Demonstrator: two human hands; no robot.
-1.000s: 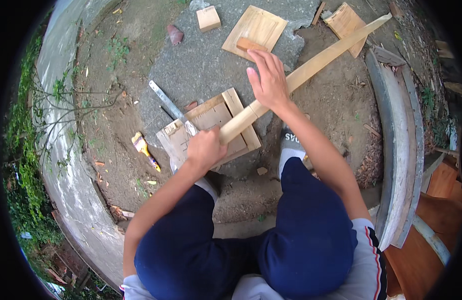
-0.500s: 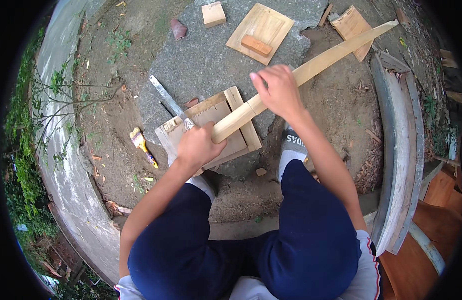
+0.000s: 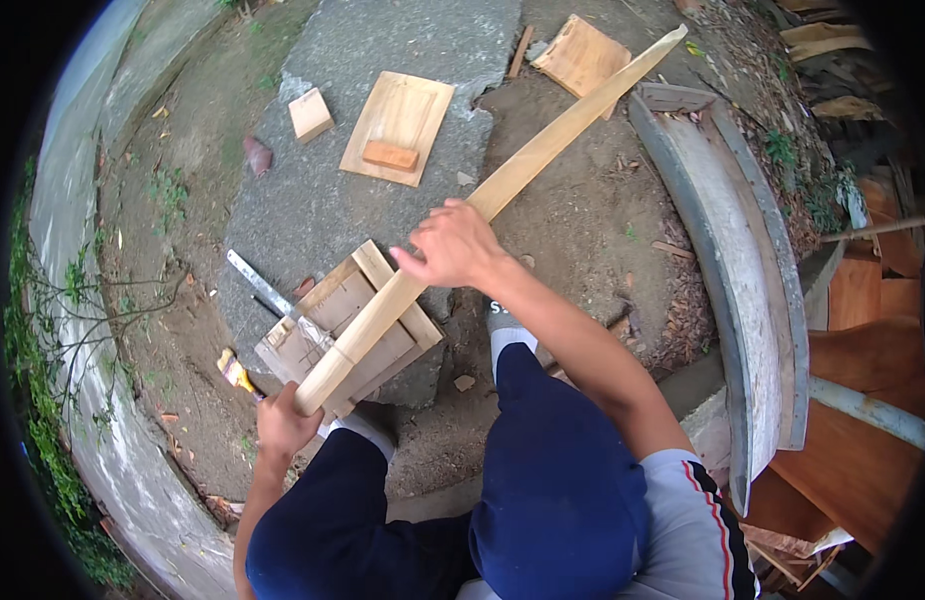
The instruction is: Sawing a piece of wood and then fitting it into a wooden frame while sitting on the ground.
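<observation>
A long, pale wooden strip (image 3: 537, 155) slants from lower left to upper right, its far end tapering. My left hand (image 3: 285, 420) is closed around the near end. Farther up, my right hand (image 3: 452, 243) lies over the strip, fingers curled over its edge and thumb out to the side. A thin line crosses the strip not far from my left hand. Beneath the strip is a shallow wooden frame or box (image 3: 419, 328) on the stone slab. A narrow metal strip tool (image 3: 257, 280) with a whitish end rests against that box.
A brush with a yellow handle (image 3: 239, 372) lies on the soil at left. On the slab (image 3: 382, 35) are a wooden block (image 3: 310, 115) and a square board (image 3: 412, 105) bearing an orange-brown block (image 3: 390, 155). Another board (image 3: 582, 55) lies beyond, and a long trough (image 3: 727, 240) stands at right.
The strip has slid toward my lower left, with my left hand drawn back on its end. My right hand has stayed over the strip. The view has turned to the right.
</observation>
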